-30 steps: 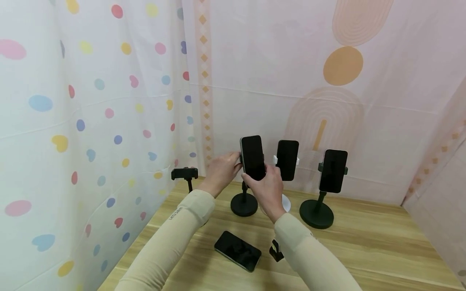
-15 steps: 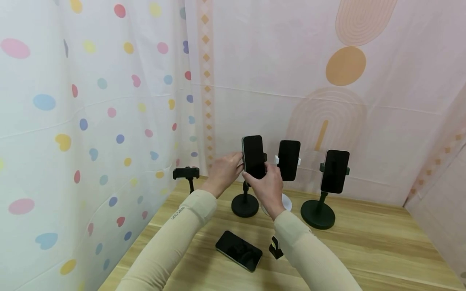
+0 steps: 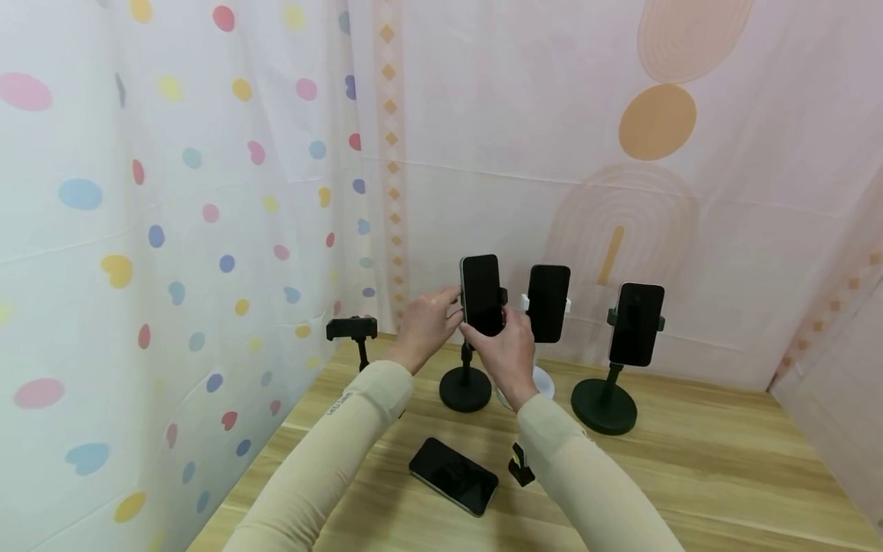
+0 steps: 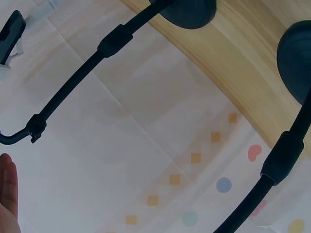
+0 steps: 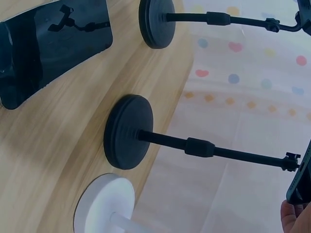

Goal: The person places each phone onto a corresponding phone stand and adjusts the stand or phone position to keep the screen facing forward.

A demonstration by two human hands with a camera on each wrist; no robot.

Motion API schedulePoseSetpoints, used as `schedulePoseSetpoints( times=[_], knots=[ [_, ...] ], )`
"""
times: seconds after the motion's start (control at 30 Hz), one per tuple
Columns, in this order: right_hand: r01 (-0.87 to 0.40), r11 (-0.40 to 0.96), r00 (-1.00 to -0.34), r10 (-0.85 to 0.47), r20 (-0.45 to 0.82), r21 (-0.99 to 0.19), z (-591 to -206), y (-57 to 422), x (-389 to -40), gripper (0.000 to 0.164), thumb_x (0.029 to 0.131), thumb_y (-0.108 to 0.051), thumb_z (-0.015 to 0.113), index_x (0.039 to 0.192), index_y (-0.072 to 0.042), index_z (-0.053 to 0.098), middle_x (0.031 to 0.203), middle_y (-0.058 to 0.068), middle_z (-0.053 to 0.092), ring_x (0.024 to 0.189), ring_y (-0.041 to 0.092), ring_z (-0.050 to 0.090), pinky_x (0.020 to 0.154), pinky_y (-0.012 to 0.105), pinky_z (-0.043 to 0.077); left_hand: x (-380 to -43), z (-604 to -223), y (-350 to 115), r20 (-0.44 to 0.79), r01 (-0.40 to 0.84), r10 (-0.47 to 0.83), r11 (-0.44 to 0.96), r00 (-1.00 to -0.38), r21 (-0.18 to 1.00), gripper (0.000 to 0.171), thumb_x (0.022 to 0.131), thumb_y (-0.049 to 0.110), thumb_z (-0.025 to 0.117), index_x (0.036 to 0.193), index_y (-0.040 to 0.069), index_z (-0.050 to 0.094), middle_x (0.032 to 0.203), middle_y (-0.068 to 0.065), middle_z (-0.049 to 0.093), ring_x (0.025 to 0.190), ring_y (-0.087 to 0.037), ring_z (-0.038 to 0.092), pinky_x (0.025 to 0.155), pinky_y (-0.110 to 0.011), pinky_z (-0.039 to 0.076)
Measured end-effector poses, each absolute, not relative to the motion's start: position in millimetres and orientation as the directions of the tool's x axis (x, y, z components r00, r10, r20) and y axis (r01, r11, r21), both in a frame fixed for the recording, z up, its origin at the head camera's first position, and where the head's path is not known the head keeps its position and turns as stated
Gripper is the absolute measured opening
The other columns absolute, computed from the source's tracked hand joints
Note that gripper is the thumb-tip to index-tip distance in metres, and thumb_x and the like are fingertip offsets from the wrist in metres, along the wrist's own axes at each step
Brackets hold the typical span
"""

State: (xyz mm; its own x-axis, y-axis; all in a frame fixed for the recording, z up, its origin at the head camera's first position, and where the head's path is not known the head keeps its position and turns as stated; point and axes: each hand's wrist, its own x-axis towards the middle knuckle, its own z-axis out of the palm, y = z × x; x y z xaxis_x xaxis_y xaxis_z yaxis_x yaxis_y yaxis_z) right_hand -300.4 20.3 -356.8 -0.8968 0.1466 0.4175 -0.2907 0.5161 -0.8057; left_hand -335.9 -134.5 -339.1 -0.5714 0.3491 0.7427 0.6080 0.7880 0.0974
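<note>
In the head view, a black-screened smartphone (image 3: 480, 295) stands upright in a black phone holder (image 3: 465, 389) with a round base. My left hand (image 3: 426, 326) is at the phone's left edge, thumb and fingertips pinching around the holder's clamp there, partly hidden. My right hand (image 3: 507, 346) grips the phone's lower right, thumb across its front and fingers at its right edge. One clamp arm (image 3: 503, 296) shows beside that edge. The right wrist view shows the phone's lower end (image 5: 297, 190) above the holder's pole (image 5: 199, 147). Only some left fingers (image 4: 8, 182) appear in the left wrist view.
To the right, a white stand (image 3: 543, 381) and a dark green stand (image 3: 603, 406) each carry a phone. A black stand without a phone (image 3: 352, 329) is at left. Another phone (image 3: 453, 475) lies flat in front, near a small black hooked piece (image 3: 520, 465). Curtains enclose the wooden table (image 3: 704, 460).
The head view has shifted slightly. More of the clamp arm shows at the phone's right edge than a second ago. Both hands stay at the same phone.
</note>
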Motion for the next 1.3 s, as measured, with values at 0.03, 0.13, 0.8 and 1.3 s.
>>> schedulePoseSetpoints(
  times=[0.03, 0.13, 0.8, 1.3],
  knots=[
    [-0.292, 0.516, -0.896, 0.145, 0.419, -0.805, -356, 21, -301, 0.065, 0.082, -0.046, 0.079, 0.127, -0.004, 0.06, 0.117, 0.015, 0.056, 0.102, 0.029, 0.054, 0.085, 0.045, 0.048, -336, -339, -134, 0.745, 0.611, 0.349, 0.786, -0.568, 0.098, 0.027, 0.09, 0.009, 0.073, 0.115, 0.002, 0.067, 0.107, -0.013, 0.072, 0.085, -0.026, 0.071, 0.074, -0.036, 0.057],
    [-0.299, 0.522, -0.894, 0.141, 0.426, -0.799, -355, 22, -302, 0.062, 0.082, -0.045, 0.079, 0.123, -0.003, 0.062, 0.115, 0.015, 0.057, 0.102, 0.029, 0.052, 0.084, 0.045, 0.047, -337, -339, -134, 0.751, 0.62, 0.36, 0.78, -0.553, 0.083, 0.023, 0.091, 0.009, 0.073, 0.112, 0.002, 0.067, 0.106, -0.013, 0.072, 0.085, -0.027, 0.071, 0.074, -0.037, 0.057],
    [-0.302, 0.579, -0.875, 0.147, 0.461, -0.758, -357, 26, -309, 0.061, 0.08, -0.046, 0.08, 0.117, -0.001, 0.063, 0.113, 0.015, 0.057, 0.101, 0.029, 0.054, 0.081, 0.045, 0.049, -339, -341, -144, 0.774, 0.667, 0.485, 0.736, -0.407, -0.11, 0.034, 0.088, 0.011, 0.077, 0.118, -0.002, 0.066, 0.108, -0.017, 0.071, 0.088, -0.029, 0.072, 0.076, -0.036, 0.057],
    [-0.322, 0.624, -0.823, 0.188, 0.537, -0.712, -358, 18, -309, 0.061, 0.078, -0.046, 0.079, 0.112, 0.003, 0.064, 0.105, 0.017, 0.061, 0.093, 0.03, 0.058, 0.075, 0.045, 0.053, -343, -343, -150, 0.809, 0.649, 0.486, 0.739, -0.331, -0.179, 0.035, 0.084, 0.012, 0.081, 0.114, 0.0, 0.068, 0.101, -0.015, 0.073, 0.079, -0.025, 0.072, 0.067, -0.033, 0.058]
  ],
)
